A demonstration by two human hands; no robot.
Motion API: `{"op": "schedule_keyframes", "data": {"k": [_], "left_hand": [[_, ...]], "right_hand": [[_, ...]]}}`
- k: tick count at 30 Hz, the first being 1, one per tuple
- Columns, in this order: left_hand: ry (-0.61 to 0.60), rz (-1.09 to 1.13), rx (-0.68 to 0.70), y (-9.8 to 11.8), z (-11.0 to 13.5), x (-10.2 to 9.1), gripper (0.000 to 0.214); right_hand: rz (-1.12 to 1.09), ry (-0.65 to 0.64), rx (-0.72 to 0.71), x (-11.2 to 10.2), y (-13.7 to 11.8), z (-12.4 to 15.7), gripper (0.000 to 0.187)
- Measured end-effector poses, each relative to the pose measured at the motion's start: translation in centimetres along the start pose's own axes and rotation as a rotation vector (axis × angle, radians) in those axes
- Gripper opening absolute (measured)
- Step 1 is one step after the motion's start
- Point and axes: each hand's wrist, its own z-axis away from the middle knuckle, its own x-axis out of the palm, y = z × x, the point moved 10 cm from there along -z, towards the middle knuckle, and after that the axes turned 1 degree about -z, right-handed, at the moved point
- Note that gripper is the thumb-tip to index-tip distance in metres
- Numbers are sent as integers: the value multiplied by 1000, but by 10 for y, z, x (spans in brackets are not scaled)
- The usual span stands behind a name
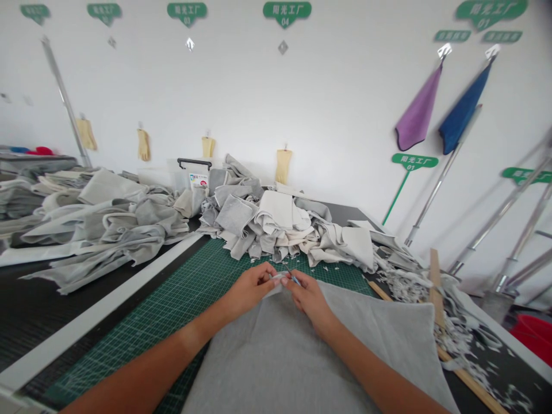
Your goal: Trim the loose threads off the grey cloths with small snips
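Note:
A large sheet of grey cloth (302, 359) lies over a green cutting mat (194, 299), running towards me. My left hand (250, 289) pinches a raised, pale corner of this cloth between its fingers. My right hand (308, 299) sits right beside it and grips a small blue-handled pointed tool (294, 279), possibly a seam ripper, whose tip reaches towards that corner. The fingers partly hide the tool, and its exact kind is too small to tell.
A heap of grey and cream fabric offcuts (267, 224) lies just beyond the mat, with a larger heap (107, 224) on the left table. Loose scraps (405, 276) and a wooden strip (435, 282) lie to the right. A red bucket (535, 336) stands low at far right.

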Motion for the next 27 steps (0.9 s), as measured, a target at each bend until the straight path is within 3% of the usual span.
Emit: {"op": "schedule_keyframes", "data": {"k": [5,10,17,20,27], "left_hand": [[-22,51,-72,-3,-3,-7,34],[-83,203,-182,15,0,-17,42],[-227,502,-361,65,22,-29,40],[-196,567,-344,78,27,-50,44],[-155,394,-345,105,38,-98,45]], "right_hand": [[-45,47,12,-12,-21,-3,36],[-57,165,-65,-50,-67,-7,42],[-28,344,-284,-113,-172,-3,32],[-35,414,-425,-136,-225,5,25],[-28,552,-731,-188,-333,30,18]]}}
